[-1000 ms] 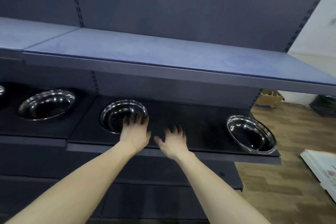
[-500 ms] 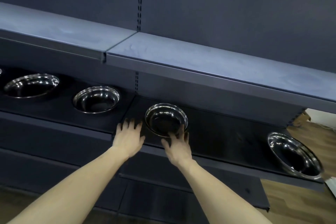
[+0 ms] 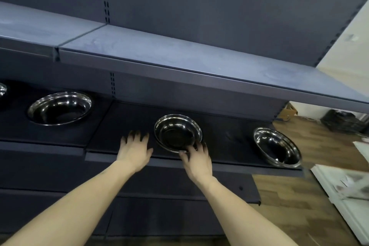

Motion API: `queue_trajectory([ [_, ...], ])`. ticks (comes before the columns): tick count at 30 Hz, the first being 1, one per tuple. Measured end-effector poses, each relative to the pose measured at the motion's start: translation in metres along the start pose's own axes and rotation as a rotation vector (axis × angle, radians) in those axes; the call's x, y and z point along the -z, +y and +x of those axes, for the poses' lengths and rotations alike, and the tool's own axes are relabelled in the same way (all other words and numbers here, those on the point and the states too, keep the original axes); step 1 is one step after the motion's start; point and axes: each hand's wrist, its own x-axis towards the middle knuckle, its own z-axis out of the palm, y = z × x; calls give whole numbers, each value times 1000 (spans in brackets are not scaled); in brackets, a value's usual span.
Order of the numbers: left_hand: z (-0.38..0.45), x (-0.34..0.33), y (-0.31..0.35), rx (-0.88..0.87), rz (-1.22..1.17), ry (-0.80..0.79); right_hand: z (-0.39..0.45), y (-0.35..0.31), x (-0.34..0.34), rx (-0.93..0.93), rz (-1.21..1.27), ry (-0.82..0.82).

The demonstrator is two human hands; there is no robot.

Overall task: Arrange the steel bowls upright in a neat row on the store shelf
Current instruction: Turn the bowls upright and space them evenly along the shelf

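Observation:
Steel bowls stand upright along the dark middle shelf [image 3: 223,140]. The middle steel bowl [image 3: 177,133] sits near the shelf's front edge. My right hand [image 3: 196,159] grips its near rim, thumb on the left and fingertips over the edge. My left hand [image 3: 134,151] lies flat on the shelf just left of that bowl, fingers spread, holding nothing. A larger left bowl [image 3: 60,108] sits on the adjoining shelf section. The right bowl [image 3: 277,147] stands at the shelf's right end, and the edge of another bowl [image 3: 2,90] shows at the far left.
A bare blue-grey upper shelf [image 3: 179,54] overhangs the bowls. Lower dark shelves [image 3: 179,191] lie below my arms. At the right are wooden floor [image 3: 289,215], a white unit with papers [image 3: 347,185], a cardboard box [image 3: 287,112] and a dark bag [image 3: 343,120].
The middle bowl has slid right along the shelf, away from the section joint. My left hand came off it and my right hand took its near rim. The view swung left, then back right.

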Motion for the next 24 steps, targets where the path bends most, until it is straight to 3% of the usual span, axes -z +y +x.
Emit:
queue_trajectory([
  [6,3,-1,68,-73,-25,-48,-13,70,26,-171,282,-5],
  [10,4,-1,108,-99,-89,-65,-18,101,38,-229,322,-17],
  [18,2,1,170,-114,-431,-174,-24,132,60,-257,419,-4],
  [24,0,-3,190,-116,-371,-149,-25,141,64,-328,681,83],
])
